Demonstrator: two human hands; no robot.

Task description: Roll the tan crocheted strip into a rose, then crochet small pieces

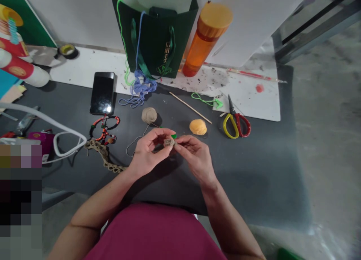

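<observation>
Both my hands meet over the dark mat [254, 170], pinching a small beige crocheted piece [169, 142] between them. My left hand [149, 151] curls its fingers round the piece from the left. My right hand [194, 154] pinches it from the right, with a green crochet hook tip [174, 136] showing just behind. A thin beige strand runs from the piece to a small beige yarn ball [149, 115] further back. A beige crocheted chain [105, 156] lies left of my left wrist.
An orange yarn ball [197, 127], scissors [236, 123], a wooden stick [190, 108] and green yarn [207, 100] lie to the right. A phone [102, 92], bead bracelets [103, 129], a green bag [156, 34], an orange bottle [207, 38] and blue yarn [139, 89] lie behind.
</observation>
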